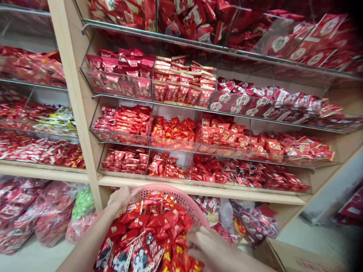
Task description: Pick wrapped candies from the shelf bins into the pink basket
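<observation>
A pink perforated plastic basket (195, 207) full of small red candy packets (161, 224) is right in front of me. My left hand (120, 198) is closed around the basket's far left rim. Over the packets on the basket's right side is my right hand (202, 241), its fingers bent but somewhat apart, touching or just above the packets. No packet shows in that hand, and its fingertips are partly blurred. Larger red packets with black-and-white pictures (138, 251) lie at the near left of the basket.
Behind the basket rises a wooden shelf unit (68, 75) with clear-fronted bins of red packets (176, 132). Filled plastic bags (53, 215) sit below at left, and more bags (252, 223) below at right. A cardboard box (297, 257) stands at lower right.
</observation>
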`<state>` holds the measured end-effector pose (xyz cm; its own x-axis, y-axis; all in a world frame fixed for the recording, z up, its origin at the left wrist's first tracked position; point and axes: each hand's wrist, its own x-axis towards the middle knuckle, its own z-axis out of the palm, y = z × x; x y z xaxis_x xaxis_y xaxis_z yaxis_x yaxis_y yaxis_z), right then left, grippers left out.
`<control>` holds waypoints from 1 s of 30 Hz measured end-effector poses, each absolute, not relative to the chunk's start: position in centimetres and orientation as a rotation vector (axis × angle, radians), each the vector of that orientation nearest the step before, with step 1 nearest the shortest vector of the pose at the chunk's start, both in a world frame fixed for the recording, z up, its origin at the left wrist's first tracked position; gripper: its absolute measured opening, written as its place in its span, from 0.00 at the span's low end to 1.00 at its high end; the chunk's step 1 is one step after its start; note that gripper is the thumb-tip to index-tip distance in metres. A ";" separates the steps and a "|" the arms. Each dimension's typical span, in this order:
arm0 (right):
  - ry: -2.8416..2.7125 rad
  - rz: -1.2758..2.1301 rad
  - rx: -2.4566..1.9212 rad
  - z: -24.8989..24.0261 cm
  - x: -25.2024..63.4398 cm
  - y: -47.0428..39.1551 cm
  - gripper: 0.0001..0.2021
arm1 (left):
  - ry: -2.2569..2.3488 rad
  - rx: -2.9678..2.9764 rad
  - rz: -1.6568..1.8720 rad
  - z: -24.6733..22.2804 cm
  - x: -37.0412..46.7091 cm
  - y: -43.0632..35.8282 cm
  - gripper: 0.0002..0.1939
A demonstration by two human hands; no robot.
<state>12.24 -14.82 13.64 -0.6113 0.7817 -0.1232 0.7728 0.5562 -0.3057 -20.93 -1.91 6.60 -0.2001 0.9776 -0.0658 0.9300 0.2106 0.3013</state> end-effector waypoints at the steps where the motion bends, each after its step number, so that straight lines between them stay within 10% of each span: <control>1: -2.772 0.490 -1.386 14.0 12.2 -14.6 0.05 | 2.242 1.816 0.289 6.5 -21.0 -1.9 0.46; 14: -2.253 -0.362 -1.474 32.0 8.0 1.3 0.12 | 2.255 1.798 0.311 6.8 -20.8 -2.4 0.45; 30: -1.960 -0.262 -1.920 30.3 6.1 7.9 0.13 | 2.295 1.800 0.306 6.5 -20.9 -2.5 0.40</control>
